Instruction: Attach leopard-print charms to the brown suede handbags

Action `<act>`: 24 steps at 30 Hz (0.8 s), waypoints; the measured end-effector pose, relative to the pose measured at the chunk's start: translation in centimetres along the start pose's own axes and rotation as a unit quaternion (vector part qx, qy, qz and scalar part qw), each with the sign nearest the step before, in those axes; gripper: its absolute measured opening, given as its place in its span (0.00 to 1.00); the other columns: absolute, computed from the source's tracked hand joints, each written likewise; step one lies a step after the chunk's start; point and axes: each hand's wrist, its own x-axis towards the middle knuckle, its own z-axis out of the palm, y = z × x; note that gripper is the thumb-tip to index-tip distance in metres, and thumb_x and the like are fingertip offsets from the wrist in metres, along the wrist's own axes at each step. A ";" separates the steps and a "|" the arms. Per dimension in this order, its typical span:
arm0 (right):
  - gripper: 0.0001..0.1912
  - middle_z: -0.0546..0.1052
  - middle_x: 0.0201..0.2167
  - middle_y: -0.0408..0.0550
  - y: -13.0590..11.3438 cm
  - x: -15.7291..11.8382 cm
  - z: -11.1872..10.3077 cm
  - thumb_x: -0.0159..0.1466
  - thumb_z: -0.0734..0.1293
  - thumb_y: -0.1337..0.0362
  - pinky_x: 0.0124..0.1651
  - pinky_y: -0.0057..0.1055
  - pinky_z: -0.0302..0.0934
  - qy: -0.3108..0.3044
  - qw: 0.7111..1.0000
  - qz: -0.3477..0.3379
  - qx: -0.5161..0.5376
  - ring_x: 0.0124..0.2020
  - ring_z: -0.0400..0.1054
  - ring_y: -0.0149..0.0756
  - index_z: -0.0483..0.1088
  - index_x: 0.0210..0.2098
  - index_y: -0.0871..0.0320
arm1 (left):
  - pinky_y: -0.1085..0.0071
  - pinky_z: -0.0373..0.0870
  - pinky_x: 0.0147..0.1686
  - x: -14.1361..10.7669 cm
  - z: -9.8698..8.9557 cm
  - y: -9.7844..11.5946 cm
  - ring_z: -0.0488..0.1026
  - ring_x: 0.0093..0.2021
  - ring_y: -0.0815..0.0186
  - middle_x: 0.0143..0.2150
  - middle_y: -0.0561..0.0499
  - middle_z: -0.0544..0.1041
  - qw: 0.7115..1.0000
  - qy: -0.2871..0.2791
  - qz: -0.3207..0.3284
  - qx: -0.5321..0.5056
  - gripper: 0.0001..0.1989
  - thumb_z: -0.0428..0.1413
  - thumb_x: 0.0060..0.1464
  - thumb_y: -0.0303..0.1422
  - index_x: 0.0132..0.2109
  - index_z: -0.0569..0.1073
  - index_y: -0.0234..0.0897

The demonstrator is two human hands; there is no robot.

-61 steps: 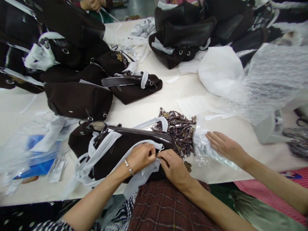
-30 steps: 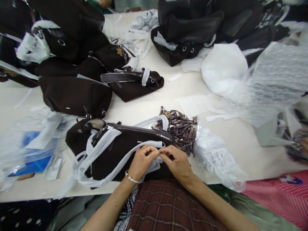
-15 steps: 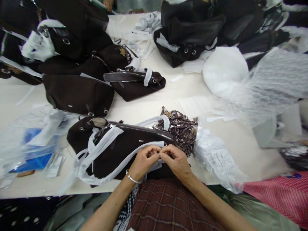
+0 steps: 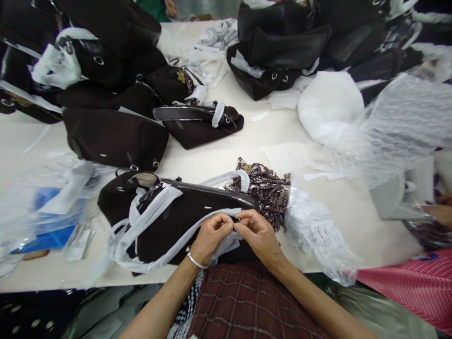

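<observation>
A dark brown bag lies on the table right in front of me, its straps wrapped in white tissue. Over its right end, my left hand and my right hand meet fingertip to fingertip. Both are closed in a pinch; whatever lies between the fingers is too small and hidden to name. White wrapping hangs just beneath them, by the left palm. Beyond my right hand is a heap of brown braided straps with metal parts.
A clear plastic bag of white pieces lies right of the heap. More dark bags stand at the back and left. Blue plastic packaging is at the left, bubble wrap at the right. Another person's hand shows at the top.
My hands stay at nearly the same spot, with the fingertips slightly shifted. The other person's hand at the top has moved right, and part of another hand has appeared at the right edge.
</observation>
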 end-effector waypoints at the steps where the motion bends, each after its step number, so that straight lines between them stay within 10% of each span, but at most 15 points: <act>1: 0.08 0.68 0.23 0.37 0.1 -0.2 -0.1 0.60 0.69 0.60 0.31 0.25 0.56 0.013 1.000 0.008 -0.002 0.26 0.61 0.28 0.70 0.38 0.55 | 0.75 0.58 0.31 -0.1 -0.1 0.2 0.61 0.30 0.72 0.30 0.55 0.67 1.000 0.003 0.005 0.005 0.14 0.58 0.55 0.41 0.33 0.68 0.34; 10: 0.10 0.72 0.23 0.39 1.3 -0.8 -1.0 0.58 0.69 0.59 0.31 0.27 0.57 0.002 0.990 0.140 -0.019 0.25 0.64 0.30 0.70 0.36 0.57 | 0.72 0.59 0.35 0.0 -0.8 1.8 0.64 0.32 0.69 0.31 0.54 0.70 0.953 -0.050 0.068 0.291 0.09 0.49 0.60 0.31 0.31 0.66 0.36; 24: 0.10 0.69 0.19 0.39 1.6 0.6 -0.8 0.53 0.70 0.58 0.23 0.25 0.51 -0.012 0.978 0.205 0.036 0.19 0.58 0.25 0.73 0.27 0.61 | 0.73 0.65 0.37 0.9 -1.0 1.8 0.72 0.34 0.68 0.33 0.53 0.77 0.935 -0.060 0.081 0.339 0.07 0.52 0.58 0.30 0.36 0.76 0.37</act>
